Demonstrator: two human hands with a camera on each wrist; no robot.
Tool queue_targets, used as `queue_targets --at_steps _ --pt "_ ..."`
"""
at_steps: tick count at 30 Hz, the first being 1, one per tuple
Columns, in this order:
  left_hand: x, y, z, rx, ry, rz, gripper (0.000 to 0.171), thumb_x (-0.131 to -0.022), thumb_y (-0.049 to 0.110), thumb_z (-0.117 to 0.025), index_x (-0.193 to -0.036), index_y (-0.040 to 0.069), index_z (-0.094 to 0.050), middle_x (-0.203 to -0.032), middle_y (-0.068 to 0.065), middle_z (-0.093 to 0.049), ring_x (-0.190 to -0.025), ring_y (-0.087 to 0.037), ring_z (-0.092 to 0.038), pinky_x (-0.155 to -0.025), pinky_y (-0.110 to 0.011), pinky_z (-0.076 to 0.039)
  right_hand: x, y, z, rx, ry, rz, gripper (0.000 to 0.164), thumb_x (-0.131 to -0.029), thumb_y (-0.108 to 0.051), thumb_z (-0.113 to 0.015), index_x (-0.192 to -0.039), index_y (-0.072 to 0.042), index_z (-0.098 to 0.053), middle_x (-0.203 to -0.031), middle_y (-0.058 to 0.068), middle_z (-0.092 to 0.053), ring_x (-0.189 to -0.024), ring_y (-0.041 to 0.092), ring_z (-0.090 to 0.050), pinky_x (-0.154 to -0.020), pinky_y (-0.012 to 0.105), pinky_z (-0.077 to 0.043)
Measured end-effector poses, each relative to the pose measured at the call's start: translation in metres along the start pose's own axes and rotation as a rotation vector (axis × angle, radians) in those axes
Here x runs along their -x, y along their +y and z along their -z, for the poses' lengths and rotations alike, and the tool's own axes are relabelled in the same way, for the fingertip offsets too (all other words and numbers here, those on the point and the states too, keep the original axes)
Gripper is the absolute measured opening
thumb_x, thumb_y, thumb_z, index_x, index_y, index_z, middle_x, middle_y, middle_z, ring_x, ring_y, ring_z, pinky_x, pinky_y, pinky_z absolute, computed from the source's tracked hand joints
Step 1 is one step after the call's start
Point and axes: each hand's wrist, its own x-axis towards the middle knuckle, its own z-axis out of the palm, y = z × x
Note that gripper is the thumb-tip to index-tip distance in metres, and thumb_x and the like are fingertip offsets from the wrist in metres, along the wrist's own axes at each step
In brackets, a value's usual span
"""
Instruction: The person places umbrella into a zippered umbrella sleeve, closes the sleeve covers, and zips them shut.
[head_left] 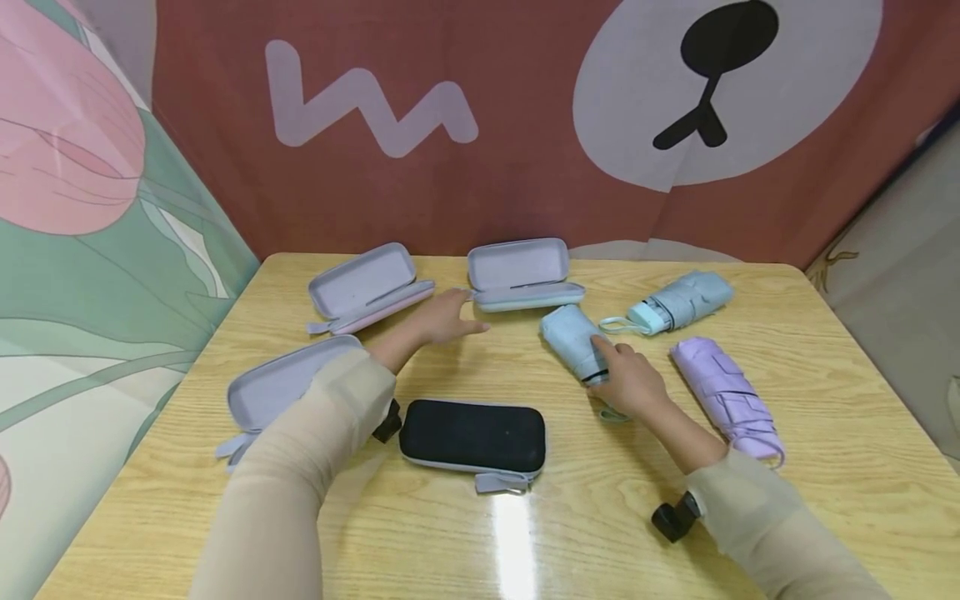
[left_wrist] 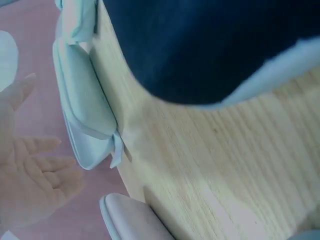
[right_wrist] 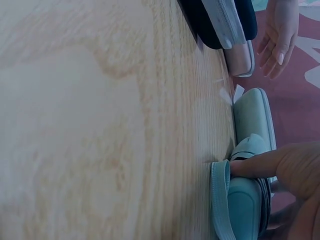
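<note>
My right hand [head_left: 633, 383] grips a folded light-blue umbrella [head_left: 572, 340] lying on the table. In the right wrist view, the thumb is on one side of that umbrella [right_wrist: 245, 200] and the fingers on the other, partly hidden, with its strap loop [right_wrist: 220, 200] nearest the camera. Fingers apart, my left hand [head_left: 442, 318] reaches over the table between two open cases and holds nothing. Just beyond its fingertips stands the open case with a light-blue base [head_left: 528, 296], its grey lid raised. Left of that hand is the open case with a pink base [head_left: 386, 308].
A closed black case [head_left: 472, 435] with a grey zip pull lies between my forearms. Another open grey case [head_left: 281, 387] is partly behind my left sleeve. On the right lie a second blue umbrella [head_left: 686, 302] and a purple umbrella [head_left: 723, 392]. A printed cloth [head_left: 510, 192] hangs behind the table.
</note>
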Motion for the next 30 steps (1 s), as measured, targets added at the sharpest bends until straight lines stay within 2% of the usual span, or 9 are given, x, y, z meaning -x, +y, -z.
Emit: queue_targets --at_steps 4,10,16,23,30 --pt "-0.008 -0.001 0.001 -0.017 -0.009 0.001 0.072 -0.084 0.047 -0.047 -0.135 0.001 -0.024 -0.137 -0.014 -0.027 -0.124 -0.026 -0.024 -0.099 -0.038 -0.022 0.001 0.002 0.000 -0.033 0.031 0.025 0.074 -0.071 -0.014 -0.068 -0.133 -0.001 -0.030 -0.115 0.031 -0.042 -0.094 0.044 -0.047 -0.067 0.050 -0.043" --pt "-0.021 -0.001 -0.003 -0.060 -0.011 -0.008 0.063 -0.090 0.044 -0.036 -0.134 0.001 -0.027 -0.135 -0.013 -0.031 -0.123 -0.025 -0.028 -0.099 -0.036 -0.023 0.002 0.008 0.001 -0.106 0.085 0.077 0.069 -0.067 -0.006 -0.065 -0.129 0.003 -0.035 -0.113 0.031 -0.045 -0.098 0.043 -0.046 -0.076 0.051 -0.039" --pt "-0.031 -0.001 -0.008 -0.109 -0.024 0.037 0.063 -0.091 0.047 -0.028 -0.134 0.002 -0.027 -0.135 -0.012 -0.032 -0.122 -0.026 -0.029 -0.098 -0.037 -0.024 0.004 0.013 0.003 -0.199 0.086 0.109 0.066 -0.067 0.000 -0.063 -0.128 0.003 -0.037 -0.120 0.028 -0.043 -0.104 0.039 -0.043 -0.081 0.050 -0.037" --pt "-0.040 0.004 -0.009 -0.091 -0.037 0.119 0.065 -0.090 0.051 -0.023 -0.136 0.005 -0.025 -0.136 -0.010 -0.031 -0.122 -0.026 -0.029 -0.097 -0.039 -0.026 0.010 0.018 0.002 -0.233 0.087 0.153 0.063 -0.067 0.000 -0.065 -0.125 -0.002 -0.041 -0.115 0.024 -0.049 -0.092 0.031 -0.049 -0.074 0.045 -0.041" --pt "-0.047 0.008 -0.010 -0.075 -0.069 0.116 0.063 -0.091 0.049 -0.023 -0.136 0.005 -0.024 -0.136 -0.011 -0.030 -0.123 -0.026 -0.027 -0.099 -0.038 -0.022 0.015 0.015 0.007 -0.243 0.149 0.197 0.060 -0.066 0.000 -0.066 -0.122 -0.004 -0.042 -0.106 0.025 -0.053 -0.089 0.032 -0.051 -0.071 0.044 -0.041"
